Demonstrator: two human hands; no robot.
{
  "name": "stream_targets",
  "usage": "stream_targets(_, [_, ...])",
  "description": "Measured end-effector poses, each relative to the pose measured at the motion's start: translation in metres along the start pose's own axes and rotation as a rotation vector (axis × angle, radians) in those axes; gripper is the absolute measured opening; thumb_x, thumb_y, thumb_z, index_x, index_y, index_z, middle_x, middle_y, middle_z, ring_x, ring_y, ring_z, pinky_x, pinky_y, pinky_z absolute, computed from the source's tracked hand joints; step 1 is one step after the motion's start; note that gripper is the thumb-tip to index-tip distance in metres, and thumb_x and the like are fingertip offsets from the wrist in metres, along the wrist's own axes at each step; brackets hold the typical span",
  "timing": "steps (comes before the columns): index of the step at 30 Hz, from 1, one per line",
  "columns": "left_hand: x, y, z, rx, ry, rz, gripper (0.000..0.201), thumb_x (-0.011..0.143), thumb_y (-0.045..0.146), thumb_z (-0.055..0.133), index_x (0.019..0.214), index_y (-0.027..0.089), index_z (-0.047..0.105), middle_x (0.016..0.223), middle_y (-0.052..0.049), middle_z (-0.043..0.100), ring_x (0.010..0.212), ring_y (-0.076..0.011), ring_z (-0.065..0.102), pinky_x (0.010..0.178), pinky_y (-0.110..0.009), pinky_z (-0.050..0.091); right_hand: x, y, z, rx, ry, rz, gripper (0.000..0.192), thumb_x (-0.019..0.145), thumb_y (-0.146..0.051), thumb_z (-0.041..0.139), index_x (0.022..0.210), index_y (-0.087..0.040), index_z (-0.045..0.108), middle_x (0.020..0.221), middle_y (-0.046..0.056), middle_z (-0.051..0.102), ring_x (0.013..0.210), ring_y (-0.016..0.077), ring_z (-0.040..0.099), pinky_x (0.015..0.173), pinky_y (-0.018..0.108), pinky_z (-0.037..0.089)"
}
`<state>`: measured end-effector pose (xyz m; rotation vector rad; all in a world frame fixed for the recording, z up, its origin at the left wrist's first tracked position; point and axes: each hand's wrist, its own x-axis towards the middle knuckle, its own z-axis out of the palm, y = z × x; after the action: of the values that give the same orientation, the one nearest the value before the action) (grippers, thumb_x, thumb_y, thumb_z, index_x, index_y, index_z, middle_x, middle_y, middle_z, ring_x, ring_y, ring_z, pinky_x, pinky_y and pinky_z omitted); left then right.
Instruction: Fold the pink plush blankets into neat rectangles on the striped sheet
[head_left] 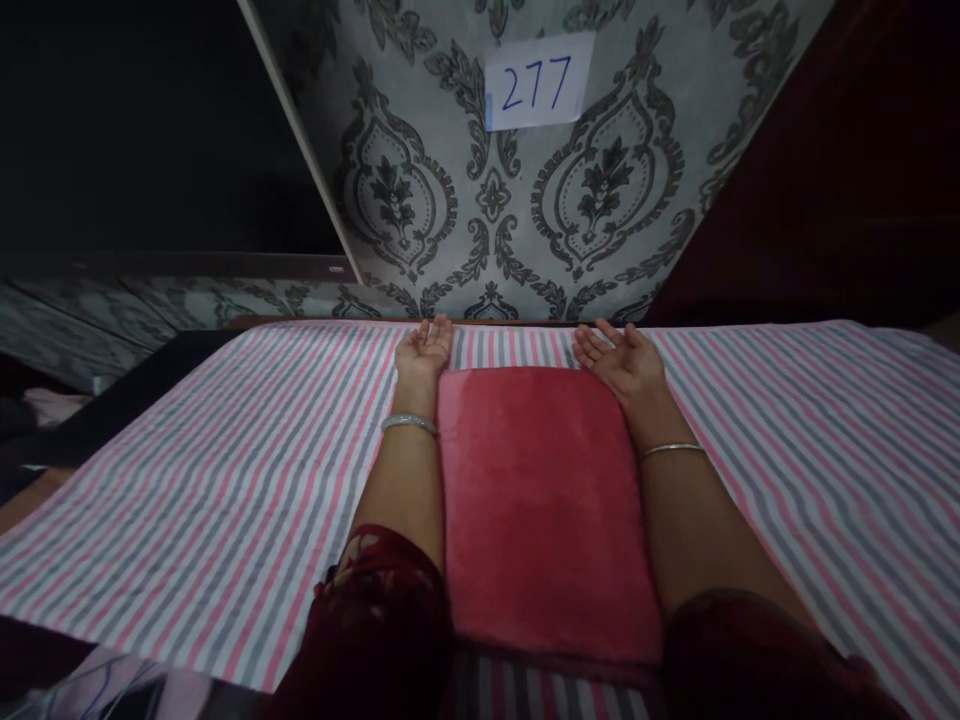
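Fingers of both hands lie spread, palms up, holding nothing: left hand and right hand rest at the far corners of the folded red towel (on the striped sheet). Work seems at start; next needs gripping an edge.

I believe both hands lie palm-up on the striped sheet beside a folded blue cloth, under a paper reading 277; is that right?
Not quite: the folded cloth is red, not blue, as the head view shows. The left hand and right hand do lie palm-up on the striped sheet, under the 277 paper.
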<state>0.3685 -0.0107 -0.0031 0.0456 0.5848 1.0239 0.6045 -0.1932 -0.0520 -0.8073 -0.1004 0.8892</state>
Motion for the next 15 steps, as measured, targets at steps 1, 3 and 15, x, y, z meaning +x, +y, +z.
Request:
stream_targets(1, [0.0,0.0003,-0.0004,0.002,0.006,0.0,0.032,0.097,0.015,0.03,0.12,0.013,0.052,0.109,-0.017,0.069,0.091,-0.0206,0.074,0.069,-0.032,0.064,0.0,0.0004,0.0,0.01,0.0,0.004,0.033,0.099,-0.041,0.032,0.102,-0.022,0.059,0.11,0.013,0.067,0.105,0.0218,0.066,0.077,0.038,0.06])
stream_targets(3, [0.0009,0.0007,-0.0013,0.009,0.019,0.006,0.031,0.097,0.016,0.03,0.118,0.014,0.053,0.106,-0.016,0.068,0.088,-0.0201,0.074,0.069,-0.032,0.063,0.0008,0.0014,-0.0009,0.023,-0.005,0.01,0.033,0.099,-0.041,0.032,0.103,-0.022,0.059,0.109,0.013,0.066,0.102,0.0216,0.067,0.075,0.037,0.061])
stream_targets(15, [0.0061,0.0087,-0.0065,0.08,0.059,0.024,0.031,0.097,0.017,0.025,0.105,0.019,0.055,0.093,-0.009,0.067,0.067,-0.0152,0.066,0.061,-0.028,0.055,-0.0009,0.0023,0.0009,0.006,-0.002,0.01,0.03,0.098,-0.037,0.034,0.101,-0.022,0.06,0.106,0.012,0.068,0.101,0.0227,0.067,0.077,0.041,0.061])
